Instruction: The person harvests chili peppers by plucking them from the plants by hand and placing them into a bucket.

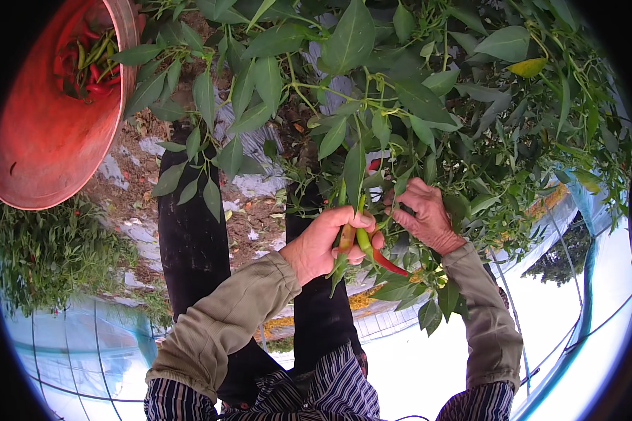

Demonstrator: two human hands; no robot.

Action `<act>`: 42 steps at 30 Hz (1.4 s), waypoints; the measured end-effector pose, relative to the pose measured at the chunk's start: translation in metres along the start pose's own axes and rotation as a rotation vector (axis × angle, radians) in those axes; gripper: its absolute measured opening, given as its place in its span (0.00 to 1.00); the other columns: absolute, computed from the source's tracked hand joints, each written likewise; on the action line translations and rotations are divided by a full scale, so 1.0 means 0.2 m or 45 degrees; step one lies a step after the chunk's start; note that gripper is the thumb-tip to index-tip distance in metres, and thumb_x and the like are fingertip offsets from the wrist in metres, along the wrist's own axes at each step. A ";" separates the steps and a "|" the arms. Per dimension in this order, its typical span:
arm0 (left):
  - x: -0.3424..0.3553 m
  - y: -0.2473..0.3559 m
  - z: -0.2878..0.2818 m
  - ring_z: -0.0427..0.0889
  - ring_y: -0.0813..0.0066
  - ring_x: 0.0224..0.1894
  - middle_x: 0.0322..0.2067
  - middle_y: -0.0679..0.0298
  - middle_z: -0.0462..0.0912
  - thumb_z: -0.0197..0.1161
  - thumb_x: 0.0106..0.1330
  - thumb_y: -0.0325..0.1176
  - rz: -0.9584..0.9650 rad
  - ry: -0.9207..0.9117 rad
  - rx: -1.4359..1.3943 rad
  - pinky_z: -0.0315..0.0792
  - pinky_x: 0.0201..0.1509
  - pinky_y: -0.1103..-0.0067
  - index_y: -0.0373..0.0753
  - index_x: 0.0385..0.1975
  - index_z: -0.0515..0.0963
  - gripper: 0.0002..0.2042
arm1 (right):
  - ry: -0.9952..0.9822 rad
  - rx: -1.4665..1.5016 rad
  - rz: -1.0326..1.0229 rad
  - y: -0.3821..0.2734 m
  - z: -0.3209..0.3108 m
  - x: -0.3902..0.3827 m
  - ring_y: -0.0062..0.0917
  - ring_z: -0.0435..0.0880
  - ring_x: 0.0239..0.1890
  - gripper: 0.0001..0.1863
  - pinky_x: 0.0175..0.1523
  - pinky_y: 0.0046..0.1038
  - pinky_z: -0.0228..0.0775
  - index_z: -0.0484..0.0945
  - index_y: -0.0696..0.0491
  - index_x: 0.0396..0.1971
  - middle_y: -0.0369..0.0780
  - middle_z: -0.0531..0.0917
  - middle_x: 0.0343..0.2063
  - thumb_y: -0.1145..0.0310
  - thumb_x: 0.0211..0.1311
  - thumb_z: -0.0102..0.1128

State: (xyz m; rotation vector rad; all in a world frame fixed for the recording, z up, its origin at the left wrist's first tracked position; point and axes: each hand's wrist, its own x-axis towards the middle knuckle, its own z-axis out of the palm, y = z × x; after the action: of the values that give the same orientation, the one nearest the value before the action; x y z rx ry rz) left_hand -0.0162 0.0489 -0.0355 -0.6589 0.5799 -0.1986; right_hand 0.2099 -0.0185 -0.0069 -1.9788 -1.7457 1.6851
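1. The left hand (pixel 326 243) is closed around a red-tipped pepper (pixel 376 257), below and left of the right hand (pixel 426 215).
2. That pepper's long axis slants, its tip pointing toward the view's lower right.
3. Beside it, an orange-green pepper (pixel 345 240) runs nearly vertical.
4. The right hand's fingers curl among leaves (pixel 458 209); whether they grip anything cannot be told.

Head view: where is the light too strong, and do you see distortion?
Head view: the background at lower right is washed out white; the blue-green strip there curves, likely fisheye distortion; left hand and right hand look fairly sharp.
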 end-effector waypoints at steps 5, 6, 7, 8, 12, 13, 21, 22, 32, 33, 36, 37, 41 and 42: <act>-0.02 0.02 -0.02 0.66 0.78 0.16 0.32 0.50 0.79 0.56 0.57 0.35 0.075 0.125 0.029 0.62 0.20 0.84 0.38 0.31 0.72 0.08 | 0.123 0.003 -0.031 0.03 0.13 0.00 0.31 0.78 0.36 0.09 0.39 0.35 0.68 0.82 0.52 0.31 0.35 0.79 0.27 0.64 0.51 0.66; -0.02 0.03 -0.02 0.68 0.78 0.16 0.33 0.48 0.80 0.56 0.57 0.35 0.097 0.162 0.081 0.62 0.20 0.85 0.38 0.31 0.73 0.08 | 0.130 -0.065 -0.014 0.02 0.15 0.00 0.30 0.78 0.37 0.09 0.39 0.34 0.68 0.82 0.52 0.30 0.34 0.79 0.26 0.64 0.50 0.66; -0.03 0.05 -0.02 0.70 0.78 0.17 0.33 0.47 0.81 0.56 0.57 0.35 0.104 0.222 0.152 0.63 0.19 0.85 0.37 0.31 0.73 0.09 | 0.141 -0.128 0.011 0.02 0.17 0.00 0.30 0.78 0.37 0.09 0.39 0.34 0.67 0.82 0.51 0.30 0.34 0.79 0.26 0.64 0.50 0.66; -0.04 0.07 -0.02 0.72 0.78 0.17 0.32 0.46 0.83 0.58 0.56 0.33 0.226 0.241 0.283 0.62 0.17 0.87 0.36 0.32 0.74 0.09 | 0.152 -0.197 0.027 0.01 0.19 0.00 0.27 0.77 0.38 0.08 0.40 0.33 0.66 0.82 0.49 0.30 0.32 0.79 0.27 0.64 0.49 0.66; -0.05 0.15 -0.01 0.69 0.86 0.16 0.32 0.58 0.84 0.60 0.59 0.31 0.533 0.734 0.718 0.58 0.14 0.87 0.35 0.35 0.75 0.08 | 0.170 -0.272 0.162 -0.07 0.33 0.06 0.31 0.77 0.44 0.14 0.50 0.36 0.65 0.81 0.48 0.41 0.35 0.81 0.35 0.70 0.51 0.63; -0.04 0.16 -0.01 0.69 0.86 0.16 0.32 0.60 0.85 0.60 0.60 0.32 0.638 0.828 0.784 0.58 0.14 0.87 0.35 0.36 0.76 0.09 | 0.157 -0.260 0.223 -0.09 0.37 0.09 0.33 0.75 0.50 0.16 0.53 0.41 0.63 0.80 0.47 0.43 0.35 0.81 0.38 0.69 0.52 0.62; -0.03 0.17 0.02 0.65 0.88 0.13 0.20 0.73 0.74 0.60 0.63 0.30 0.917 0.933 0.692 0.55 0.13 0.87 0.36 0.42 0.79 0.10 | 0.353 0.109 0.152 -0.24 0.35 0.28 0.40 0.76 0.54 0.14 0.55 0.40 0.68 0.77 0.52 0.44 0.46 0.80 0.48 0.68 0.57 0.58; -0.03 0.19 0.02 0.64 0.89 0.13 0.19 0.75 0.73 0.59 0.65 0.30 0.957 0.931 0.670 0.55 0.13 0.88 0.36 0.41 0.80 0.08 | 0.414 0.207 0.201 -0.27 0.26 0.24 0.40 0.79 0.50 0.13 0.53 0.37 0.70 0.78 0.53 0.43 0.44 0.81 0.46 0.70 0.57 0.59; -0.02 0.21 0.06 0.70 0.86 0.16 0.24 0.69 0.79 0.61 0.60 0.29 0.964 0.935 0.855 0.60 0.16 0.86 0.38 0.29 0.75 0.03 | 1.256 0.344 0.866 0.56 -0.30 0.69 0.47 0.79 0.43 0.22 0.52 0.39 0.71 0.74 0.58 0.44 0.49 0.80 0.43 0.61 0.53 0.64; -0.02 0.21 0.07 0.70 0.86 0.16 0.24 0.68 0.79 0.62 0.59 0.29 0.960 0.932 0.877 0.60 0.16 0.86 0.39 0.29 0.75 0.04 | 1.026 0.562 0.902 0.59 -0.21 0.73 0.47 0.79 0.43 0.25 0.52 0.41 0.71 0.73 0.57 0.48 0.48 0.79 0.46 0.59 0.52 0.64; -0.01 0.21 0.07 0.71 0.85 0.16 0.24 0.68 0.79 0.63 0.58 0.29 0.939 0.920 0.848 0.62 0.16 0.85 0.39 0.30 0.75 0.04 | 0.500 0.253 0.826 0.48 0.07 0.79 0.46 0.79 0.46 0.28 0.52 0.43 0.70 0.72 0.53 0.52 0.45 0.76 0.52 0.58 0.51 0.65; -0.01 0.21 0.07 0.71 0.85 0.16 0.24 0.68 0.79 0.63 0.58 0.29 0.941 0.902 0.812 0.62 0.16 0.85 0.39 0.30 0.75 0.04 | 0.564 -0.074 0.812 0.38 0.19 0.76 0.44 0.79 0.48 0.26 0.53 0.43 0.69 0.74 0.52 0.51 0.44 0.76 0.53 0.60 0.51 0.64; -0.01 0.21 0.08 0.71 0.84 0.16 0.23 0.70 0.75 0.64 0.58 0.29 0.900 0.904 0.901 0.62 0.16 0.85 0.40 0.30 0.75 0.05 | 0.433 -0.355 0.829 0.13 0.38 0.65 0.36 0.75 0.53 0.22 0.56 0.39 0.63 0.77 0.52 0.48 0.41 0.77 0.50 0.65 0.51 0.61; -0.02 0.21 0.09 0.71 0.85 0.17 0.22 0.71 0.74 0.63 0.58 0.29 0.879 0.889 0.876 0.61 0.16 0.85 0.40 0.30 0.75 0.04 | 0.310 -0.367 0.834 0.11 0.39 0.59 0.35 0.74 0.53 0.21 0.56 0.38 0.62 0.77 0.51 0.47 0.41 0.77 0.50 0.66 0.50 0.60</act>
State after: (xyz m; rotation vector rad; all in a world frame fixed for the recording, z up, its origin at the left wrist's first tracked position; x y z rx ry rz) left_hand -0.0091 0.0910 -0.0487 0.3261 1.2933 0.0383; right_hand 0.1481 0.0110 -0.1336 -2.9798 -1.4047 1.2501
